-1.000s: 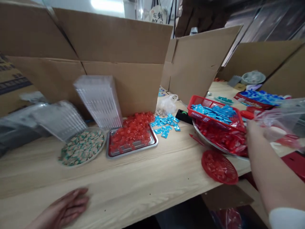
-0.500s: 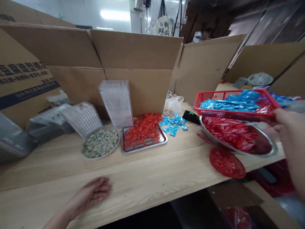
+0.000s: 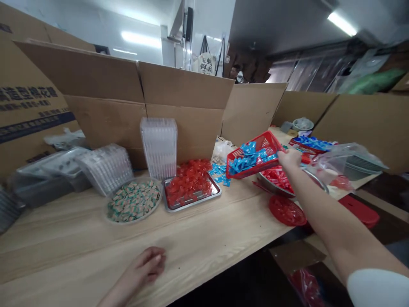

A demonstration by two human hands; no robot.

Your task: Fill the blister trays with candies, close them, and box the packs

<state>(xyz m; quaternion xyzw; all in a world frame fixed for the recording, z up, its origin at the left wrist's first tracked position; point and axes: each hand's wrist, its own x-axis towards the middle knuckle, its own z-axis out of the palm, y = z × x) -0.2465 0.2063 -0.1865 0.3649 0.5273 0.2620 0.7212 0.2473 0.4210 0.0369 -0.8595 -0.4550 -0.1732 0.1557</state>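
Grip of the right hand [image 3: 289,158] is narrow: a corner of the red plastic basket [image 3: 251,155] is pinched at the rim by it, and the basket is held up in the air, tilted, with its left end lower. Blue sachets [image 3: 247,157] are lying heaped inside this basket. Just below it, a steel bowl [image 3: 315,179] is seen, and it is filled with red packets [image 3: 277,177]. A clear plastic bag [image 3: 338,164] is seen just beside the right hand, on the far side of the bowl. A round red dish [image 3: 286,210] of perforated plastic is placed in front of the bowl.

The left hand [image 3: 148,262] is holding nothing; it is rested on the wooden table [image 3: 64,243] with the fingers loosely curled. Nearest to it, a round plate [image 3: 134,200] of small green-and-beige wrapped pieces is placed. Beside that plate, a steel tray [image 3: 191,192] is covered with red wrapped candies [image 3: 188,181], and loose blue sachets [image 3: 219,172] are scattered just behind the tray. Stacked clear plastic trays [image 3: 159,147] are stood upright against an open cardboard box [image 3: 182,89].
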